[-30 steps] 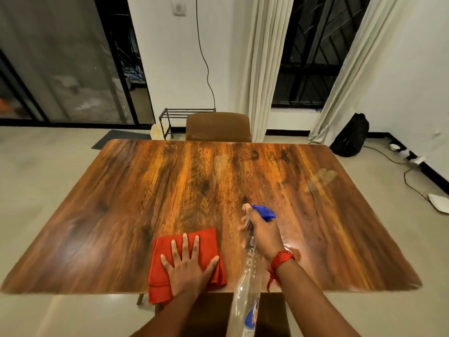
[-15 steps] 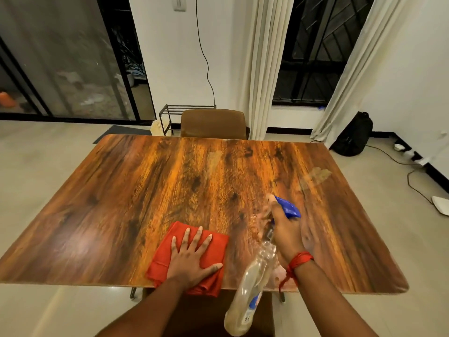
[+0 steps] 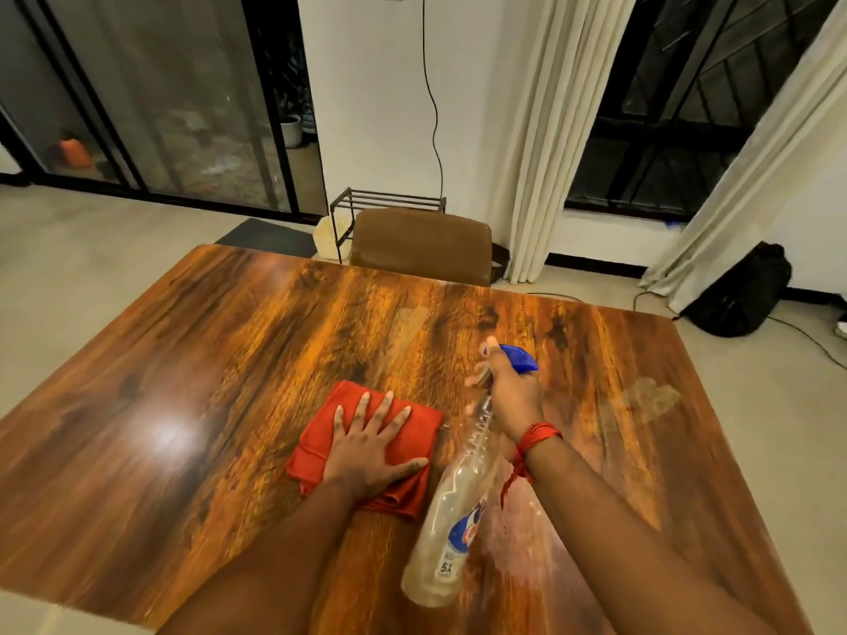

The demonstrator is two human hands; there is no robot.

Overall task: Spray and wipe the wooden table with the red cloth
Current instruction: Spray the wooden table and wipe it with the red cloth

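The left hand (image 3: 366, 456) lies flat with fingers spread, palm pressing the folded red cloth (image 3: 366, 444) onto the wooden surface (image 3: 206, 382), a little toward the near edge and left of centre; its grip is open, nothing clasped. Just right of the cloth, the right hand (image 3: 513, 396) has its grip closed around the neck of a clear spray bottle (image 3: 453, 524), held off the wood with its blue nozzle (image 3: 520, 359) pointing away and its base tilted back toward the person. A red thread band (image 3: 536, 435) circles that wrist. Across the far edge stands a brown chair (image 3: 421, 245), and a black bag (image 3: 742, 291) sits on the floor by the curtain.
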